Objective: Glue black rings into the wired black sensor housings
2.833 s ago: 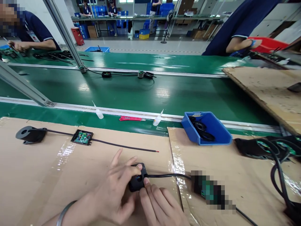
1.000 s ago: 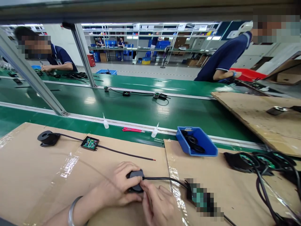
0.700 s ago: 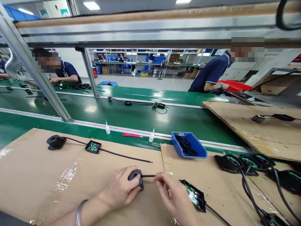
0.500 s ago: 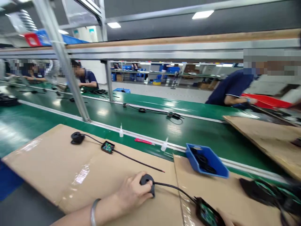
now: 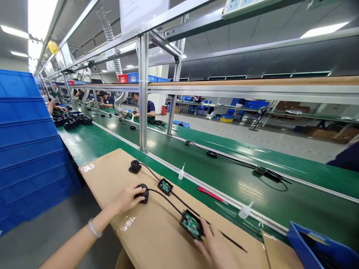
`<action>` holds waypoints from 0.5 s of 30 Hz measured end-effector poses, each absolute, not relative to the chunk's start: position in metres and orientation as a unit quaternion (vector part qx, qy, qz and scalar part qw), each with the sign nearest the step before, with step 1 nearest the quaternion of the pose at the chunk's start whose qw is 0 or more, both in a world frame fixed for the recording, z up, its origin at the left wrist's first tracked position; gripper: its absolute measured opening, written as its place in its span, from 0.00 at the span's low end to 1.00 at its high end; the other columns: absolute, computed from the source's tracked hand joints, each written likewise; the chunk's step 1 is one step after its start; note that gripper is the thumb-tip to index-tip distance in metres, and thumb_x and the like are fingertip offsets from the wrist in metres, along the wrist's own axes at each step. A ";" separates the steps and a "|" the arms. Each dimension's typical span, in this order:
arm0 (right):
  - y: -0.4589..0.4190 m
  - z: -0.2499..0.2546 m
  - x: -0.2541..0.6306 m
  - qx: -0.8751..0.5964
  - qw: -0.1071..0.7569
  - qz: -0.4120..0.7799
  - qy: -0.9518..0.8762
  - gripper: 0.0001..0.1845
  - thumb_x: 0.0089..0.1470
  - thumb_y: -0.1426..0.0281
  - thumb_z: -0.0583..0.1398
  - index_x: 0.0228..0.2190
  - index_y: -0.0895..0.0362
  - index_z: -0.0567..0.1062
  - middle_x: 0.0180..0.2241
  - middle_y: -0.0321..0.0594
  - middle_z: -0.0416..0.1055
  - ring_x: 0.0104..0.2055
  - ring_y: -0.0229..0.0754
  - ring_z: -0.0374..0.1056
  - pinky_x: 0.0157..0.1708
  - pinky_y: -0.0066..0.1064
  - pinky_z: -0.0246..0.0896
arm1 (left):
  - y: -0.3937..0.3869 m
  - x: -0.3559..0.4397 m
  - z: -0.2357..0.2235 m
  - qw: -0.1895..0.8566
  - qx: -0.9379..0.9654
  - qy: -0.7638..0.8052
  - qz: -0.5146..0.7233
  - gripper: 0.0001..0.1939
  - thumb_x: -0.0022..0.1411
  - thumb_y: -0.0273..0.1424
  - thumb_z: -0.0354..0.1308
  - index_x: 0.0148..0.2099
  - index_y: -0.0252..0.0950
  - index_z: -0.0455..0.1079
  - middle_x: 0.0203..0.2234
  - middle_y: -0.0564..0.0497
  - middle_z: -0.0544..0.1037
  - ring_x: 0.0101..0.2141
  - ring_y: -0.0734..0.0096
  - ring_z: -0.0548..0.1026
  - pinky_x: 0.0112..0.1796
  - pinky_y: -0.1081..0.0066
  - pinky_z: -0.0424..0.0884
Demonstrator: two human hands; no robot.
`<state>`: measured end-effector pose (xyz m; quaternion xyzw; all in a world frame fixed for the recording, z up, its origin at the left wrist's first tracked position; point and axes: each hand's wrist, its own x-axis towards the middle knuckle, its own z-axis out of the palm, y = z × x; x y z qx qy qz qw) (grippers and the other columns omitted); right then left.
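My left hand (image 5: 129, 198) grips a black round-topped part (image 5: 144, 195) on the cardboard sheet (image 5: 157, 231). A black cable (image 5: 165, 198) runs from it to a small open black box with a green circuit board (image 5: 192, 225). The fingers and thumb of my right hand (image 5: 214, 244) are closed on the right end of that box. Just beyond lies a similar set: a second round black part (image 5: 135, 166), joined by cable to another open box with a circuit board (image 5: 165, 186). Its other cable ends in a reddish tip (image 5: 244, 250).
Past the cardboard are a red-handled tool (image 5: 211, 194), two small white bottles (image 5: 181, 172) and a green conveyor (image 5: 224, 172) carrying cabled parts. A blue bin (image 5: 322, 246) sits right. Stacked blue crates (image 5: 30, 149) stand left; a metal post (image 5: 143, 93) rises ahead. Co-workers sit farther back.
The view has swung left. Both hands have moved the cabled part leftward over the cardboard, bringing it beside the other set. My right hand and its box are now more fully in view.
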<state>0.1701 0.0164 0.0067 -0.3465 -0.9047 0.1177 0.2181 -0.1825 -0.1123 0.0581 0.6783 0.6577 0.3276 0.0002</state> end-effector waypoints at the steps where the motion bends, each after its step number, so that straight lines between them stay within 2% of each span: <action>1: 0.016 0.012 0.146 -0.334 0.192 0.132 -0.913 0.25 0.63 0.64 0.48 0.58 0.59 0.66 0.46 0.53 0.71 0.44 0.53 0.74 0.38 0.37 0.73 | -0.115 -0.200 0.058 -0.007 0.667 0.668 0.329 0.11 0.64 0.33 0.55 0.44 0.35 0.76 0.46 0.38 0.78 0.49 0.53 0.77 0.49 0.59 0.74; 4: 0.019 0.026 0.089 -0.318 0.142 0.153 -0.925 0.28 0.62 0.65 0.50 0.60 0.64 0.63 0.50 0.58 0.70 0.49 0.56 0.71 0.43 0.42 0.72 | -0.114 -0.240 0.056 -0.024 0.643 0.691 0.329 0.12 0.64 0.34 0.55 0.44 0.36 0.75 0.49 0.39 0.77 0.49 0.55 0.78 0.50 0.59 0.74; 8: 0.025 0.028 0.054 -0.297 0.151 0.158 -0.929 0.30 0.61 0.70 0.49 0.63 0.63 0.59 0.53 0.57 0.69 0.54 0.57 0.67 0.54 0.48 0.66 | -0.103 -0.276 0.054 -0.046 0.613 0.719 0.324 0.13 0.63 0.37 0.55 0.44 0.36 0.75 0.52 0.40 0.76 0.52 0.55 0.76 0.52 0.58 0.73; 12: 0.021 0.027 0.071 -0.277 0.163 0.165 -0.933 0.32 0.59 0.76 0.49 0.64 0.58 0.57 0.55 0.53 0.67 0.56 0.53 0.66 0.56 0.47 0.64 | -0.104 -0.293 0.057 -0.065 0.596 0.736 0.314 0.14 0.64 0.40 0.54 0.44 0.37 0.74 0.52 0.41 0.77 0.51 0.57 0.76 0.52 0.60 0.73; 15: 0.011 0.038 0.114 -0.290 0.167 0.169 -0.927 0.30 0.56 0.78 0.51 0.61 0.57 0.63 0.54 0.53 0.67 0.55 0.52 0.66 0.55 0.45 0.66 | -0.104 -0.285 0.062 -0.076 0.598 0.732 0.318 0.16 0.66 0.42 0.54 0.44 0.35 0.74 0.49 0.40 0.77 0.47 0.57 0.78 0.48 0.59 0.75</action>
